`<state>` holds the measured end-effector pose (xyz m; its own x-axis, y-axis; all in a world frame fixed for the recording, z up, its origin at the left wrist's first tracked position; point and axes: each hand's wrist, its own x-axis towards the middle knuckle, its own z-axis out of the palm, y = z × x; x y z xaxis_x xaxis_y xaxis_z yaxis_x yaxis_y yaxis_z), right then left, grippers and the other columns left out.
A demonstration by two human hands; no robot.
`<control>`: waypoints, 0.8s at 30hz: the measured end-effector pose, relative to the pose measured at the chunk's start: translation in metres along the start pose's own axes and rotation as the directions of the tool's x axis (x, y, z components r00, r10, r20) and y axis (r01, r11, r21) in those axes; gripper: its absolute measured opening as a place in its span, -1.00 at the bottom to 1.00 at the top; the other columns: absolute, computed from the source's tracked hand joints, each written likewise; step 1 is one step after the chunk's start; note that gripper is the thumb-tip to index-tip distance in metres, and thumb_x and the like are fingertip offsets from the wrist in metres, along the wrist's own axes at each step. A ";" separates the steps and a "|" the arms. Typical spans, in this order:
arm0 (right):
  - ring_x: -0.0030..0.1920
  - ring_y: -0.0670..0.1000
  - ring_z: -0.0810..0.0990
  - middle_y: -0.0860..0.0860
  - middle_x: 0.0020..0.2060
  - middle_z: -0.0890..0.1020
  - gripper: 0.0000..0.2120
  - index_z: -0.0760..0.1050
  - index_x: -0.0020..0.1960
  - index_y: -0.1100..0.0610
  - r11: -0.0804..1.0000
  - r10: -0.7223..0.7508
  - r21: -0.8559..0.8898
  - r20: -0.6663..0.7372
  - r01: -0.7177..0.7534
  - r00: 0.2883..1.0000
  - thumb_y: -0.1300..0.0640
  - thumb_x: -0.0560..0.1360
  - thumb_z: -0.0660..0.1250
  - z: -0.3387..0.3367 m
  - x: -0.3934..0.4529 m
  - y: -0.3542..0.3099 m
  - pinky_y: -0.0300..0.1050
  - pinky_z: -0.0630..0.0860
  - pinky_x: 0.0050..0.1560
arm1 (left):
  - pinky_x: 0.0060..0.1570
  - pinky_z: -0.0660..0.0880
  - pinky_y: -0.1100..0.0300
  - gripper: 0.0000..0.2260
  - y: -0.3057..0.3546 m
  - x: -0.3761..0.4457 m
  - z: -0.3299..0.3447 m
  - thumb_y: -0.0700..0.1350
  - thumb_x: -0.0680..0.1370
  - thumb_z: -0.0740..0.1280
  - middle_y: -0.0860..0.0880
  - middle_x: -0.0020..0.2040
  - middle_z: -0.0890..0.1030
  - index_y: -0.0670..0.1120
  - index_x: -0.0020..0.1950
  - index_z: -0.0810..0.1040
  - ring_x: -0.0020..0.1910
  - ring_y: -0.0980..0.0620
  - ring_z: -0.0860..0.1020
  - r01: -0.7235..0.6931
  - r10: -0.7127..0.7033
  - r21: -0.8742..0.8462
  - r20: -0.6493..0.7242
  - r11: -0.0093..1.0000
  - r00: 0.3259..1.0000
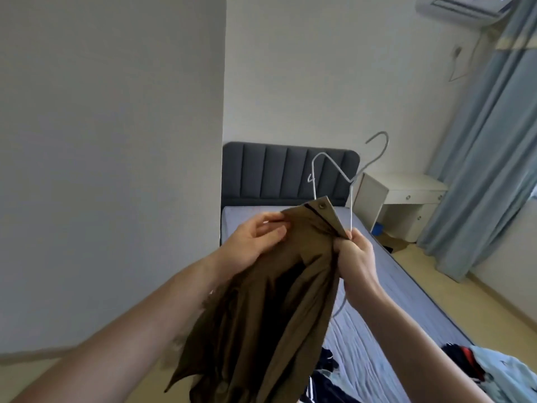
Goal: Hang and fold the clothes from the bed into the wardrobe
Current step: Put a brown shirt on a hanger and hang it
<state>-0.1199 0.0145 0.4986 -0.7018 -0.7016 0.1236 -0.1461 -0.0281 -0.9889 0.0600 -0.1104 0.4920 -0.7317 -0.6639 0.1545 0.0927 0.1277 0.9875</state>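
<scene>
I hold an olive-brown garment (270, 309) up over the bed (406, 289). It has a button at its top corner and hangs down between my arms. My left hand (255, 237) pinches the cloth near its top left edge. My right hand (356, 257) grips the garment's right edge together with a white wire hanger (337, 167). The hanger's hook and one shoulder stick up above the cloth; its lower part is hidden behind the garment. More clothes (494, 370), dark and light blue, lie heaped on the bed at the lower right.
A plain white wall panel (110, 170) fills the left. The grey padded headboard (279, 173) stands behind the bed, a white desk (406, 196) beside it. Blue curtains (488, 170) hang on the right, an air conditioner (465, 7) above.
</scene>
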 end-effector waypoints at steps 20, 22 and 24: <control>-0.21 0.15 0.43 0.15 -0.24 0.47 -0.86 0.46 -0.04 0.32 0.924 0.078 -0.381 0.082 -0.041 0.994 0.37 0.49 0.15 -0.068 0.046 0.027 0.07 0.38 -0.18 | -0.10 0.39 0.08 -0.79 -0.193 -0.063 -0.081 -0.27 0.67 0.23 -0.19 -0.10 0.66 -0.19 -0.07 0.63 0.03 -0.13 0.59 0.488 -0.257 0.243 -0.612 0.839 0.748; -0.21 0.15 0.45 0.17 -0.22 0.50 -0.81 0.48 0.05 0.34 0.891 0.134 -0.444 0.058 -0.095 0.989 0.37 0.48 0.16 -0.085 0.046 0.041 0.05 0.40 -0.17 | -0.17 0.37 0.08 -0.75 -0.153 -0.050 -0.099 -0.16 0.70 0.25 -0.16 -0.15 0.65 -0.20 -0.11 0.61 -0.05 -0.14 0.61 0.448 -0.167 0.346 -0.608 0.824 0.777; -0.25 0.10 0.46 0.15 -0.25 0.51 -0.80 0.52 0.05 0.29 0.870 0.175 -0.475 0.045 -0.133 0.984 0.37 0.48 0.19 -0.098 0.044 0.051 -0.04 0.39 -0.23 | -0.27 0.34 0.07 -0.63 -0.113 -0.037 -0.110 -0.05 0.70 0.25 -0.11 -0.30 0.58 -0.22 -0.24 0.53 -0.20 -0.11 0.56 0.384 -0.058 0.448 -0.587 0.808 0.807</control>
<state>-0.2264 0.0518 0.4614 -0.6846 -0.7269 -0.0553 -0.3647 0.4071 -0.8374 0.1509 -0.1809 0.3777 -0.1996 -0.9761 0.0863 -0.5082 0.1784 0.8426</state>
